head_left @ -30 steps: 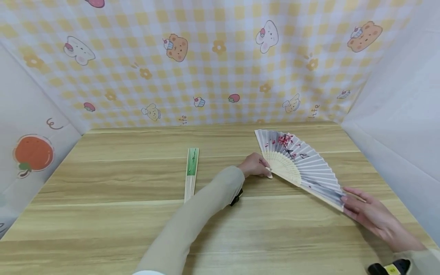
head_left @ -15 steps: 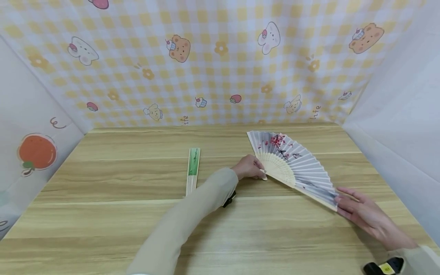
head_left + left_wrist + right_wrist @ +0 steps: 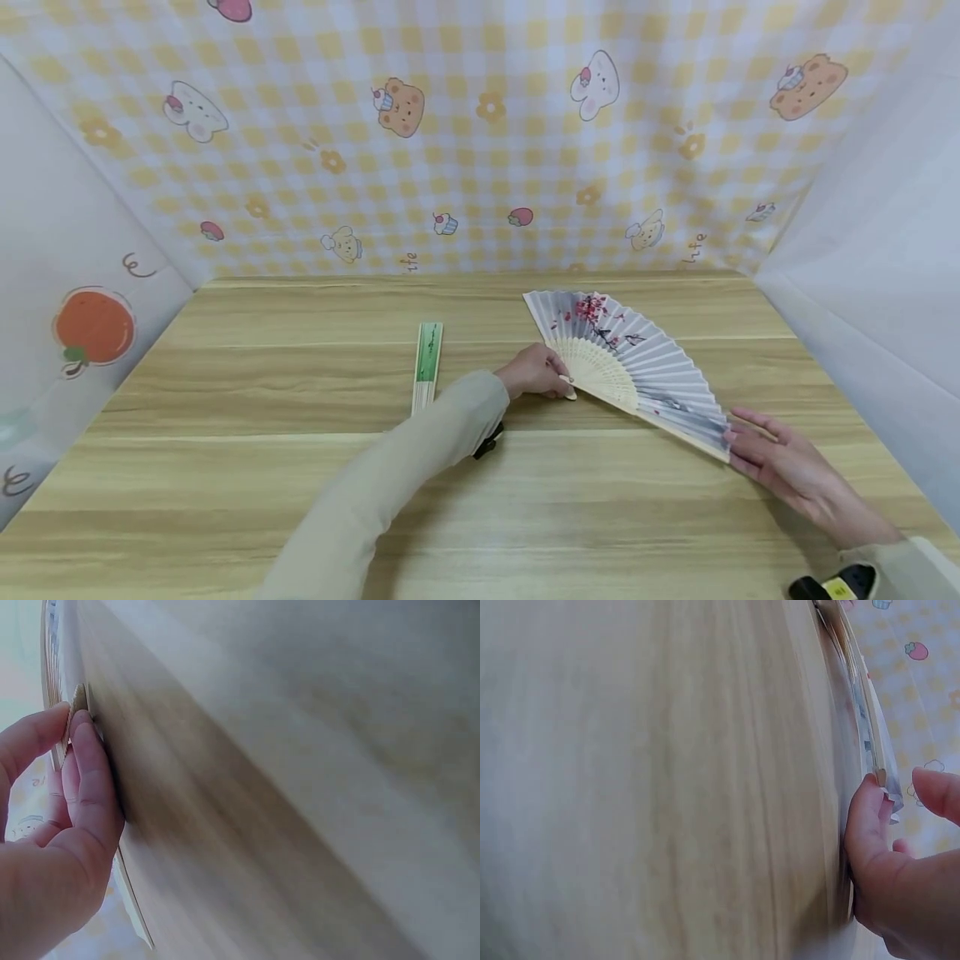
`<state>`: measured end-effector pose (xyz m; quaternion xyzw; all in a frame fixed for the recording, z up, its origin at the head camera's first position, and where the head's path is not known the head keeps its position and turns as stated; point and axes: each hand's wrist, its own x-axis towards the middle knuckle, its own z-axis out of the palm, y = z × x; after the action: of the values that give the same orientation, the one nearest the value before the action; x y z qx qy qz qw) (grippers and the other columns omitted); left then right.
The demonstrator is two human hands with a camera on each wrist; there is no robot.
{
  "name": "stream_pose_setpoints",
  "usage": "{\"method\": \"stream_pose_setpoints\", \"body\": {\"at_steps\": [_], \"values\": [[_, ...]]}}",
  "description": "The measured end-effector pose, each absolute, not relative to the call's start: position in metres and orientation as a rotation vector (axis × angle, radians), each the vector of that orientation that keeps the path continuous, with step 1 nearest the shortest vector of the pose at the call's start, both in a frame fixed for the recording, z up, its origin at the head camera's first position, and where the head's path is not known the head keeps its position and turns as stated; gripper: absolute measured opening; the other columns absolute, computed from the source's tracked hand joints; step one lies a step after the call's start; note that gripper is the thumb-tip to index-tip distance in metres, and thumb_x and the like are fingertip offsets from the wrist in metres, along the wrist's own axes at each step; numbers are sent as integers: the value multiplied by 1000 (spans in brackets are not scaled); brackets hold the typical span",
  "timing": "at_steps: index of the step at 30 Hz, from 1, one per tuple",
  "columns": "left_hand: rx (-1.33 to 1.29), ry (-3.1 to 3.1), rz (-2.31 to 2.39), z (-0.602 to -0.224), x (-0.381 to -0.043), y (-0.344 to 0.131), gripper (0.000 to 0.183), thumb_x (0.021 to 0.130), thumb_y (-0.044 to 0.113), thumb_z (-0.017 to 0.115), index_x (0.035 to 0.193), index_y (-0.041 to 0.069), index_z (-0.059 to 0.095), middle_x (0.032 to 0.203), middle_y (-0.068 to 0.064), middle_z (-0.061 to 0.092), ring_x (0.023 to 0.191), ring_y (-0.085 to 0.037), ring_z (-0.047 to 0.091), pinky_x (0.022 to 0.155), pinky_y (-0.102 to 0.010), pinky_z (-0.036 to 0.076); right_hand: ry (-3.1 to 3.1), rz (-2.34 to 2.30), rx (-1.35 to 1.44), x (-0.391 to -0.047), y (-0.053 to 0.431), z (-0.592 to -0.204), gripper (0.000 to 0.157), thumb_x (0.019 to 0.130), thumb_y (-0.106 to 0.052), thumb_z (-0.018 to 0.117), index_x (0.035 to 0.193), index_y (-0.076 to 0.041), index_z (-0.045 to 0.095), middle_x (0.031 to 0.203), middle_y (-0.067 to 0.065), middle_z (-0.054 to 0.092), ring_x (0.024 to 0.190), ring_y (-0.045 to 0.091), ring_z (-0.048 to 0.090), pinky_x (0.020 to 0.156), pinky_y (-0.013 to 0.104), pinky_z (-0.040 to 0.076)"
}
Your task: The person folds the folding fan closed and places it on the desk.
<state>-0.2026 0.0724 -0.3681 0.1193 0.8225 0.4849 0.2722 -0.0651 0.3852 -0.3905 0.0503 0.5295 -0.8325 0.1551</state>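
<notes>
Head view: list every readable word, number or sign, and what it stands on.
"life": yellow-checked cloth, low, left of centre.
"life": same cloth, lower right.
Closed green folding fan: dark marks, too small to read.
Yellow label on black right-wrist device: too small to read.

A folding fan (image 3: 637, 371) is spread into a wide arc, its narrow pivot end pinched by the left hand (image 3: 534, 371). From that grip, pale ribs with a pierced, lacy pattern radiate outward to a pleated white leaf shaded with grey. Red blossoms on a dark branch decorate the part beyond the left hand. One outer edge points away from the person; the other slants from the grip toward the right hand (image 3: 795, 471), whose fingers touch its far corner. A small rounded tip pokes out beside the pinching fingers.
</notes>
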Motion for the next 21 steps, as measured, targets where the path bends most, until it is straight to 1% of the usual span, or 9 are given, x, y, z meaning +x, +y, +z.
{"method": "stream_pose_setpoints", "body": {"at_steps": [11, 17, 19, 21], "values": [[304, 2182, 1328, -371, -196, 58, 18, 68, -3, 72, 77, 0, 56, 65, -4, 55, 53, -10, 53, 53, -20, 50, 1450, -2382, 155, -66, 374, -389, 31, 89, 6, 44, 101, -19, 58, 100, 0, 58, 92, 11, 57, 78, 25, 48], [319, 2220, 1335, -372, -190, 50, 19, 68, 0, 73, 76, 1, 55, 62, -3, 56, 52, -9, 53, 52, -20, 49, 1542, -2316, 214, -70, 367, -385, 28, 90, 3, 45, 103, -21, 53, 102, -6, 54, 95, 5, 54, 81, 20, 46], [317, 2228, 1343, -372, -188, 48, 19, 68, 0, 73, 76, 1, 55, 62, -3, 56, 52, -9, 53, 52, -20, 49, 1562, -2310, 191, -71, 366, -385, 28, 90, 3, 44, 103, -21, 52, 102, -6, 53, 95, 5, 54, 80, 20, 45], [307, 2234, 1350, -372, -186, 47, 19, 68, 0, 73, 76, 1, 55, 61, -4, 56, 51, -9, 53, 52, -20, 49, 1554, -2323, 174, -72, 364, -384, 29, 90, 4, 43, 102, -21, 54, 101, -4, 54, 94, 6, 55, 80, 20, 46]]}}
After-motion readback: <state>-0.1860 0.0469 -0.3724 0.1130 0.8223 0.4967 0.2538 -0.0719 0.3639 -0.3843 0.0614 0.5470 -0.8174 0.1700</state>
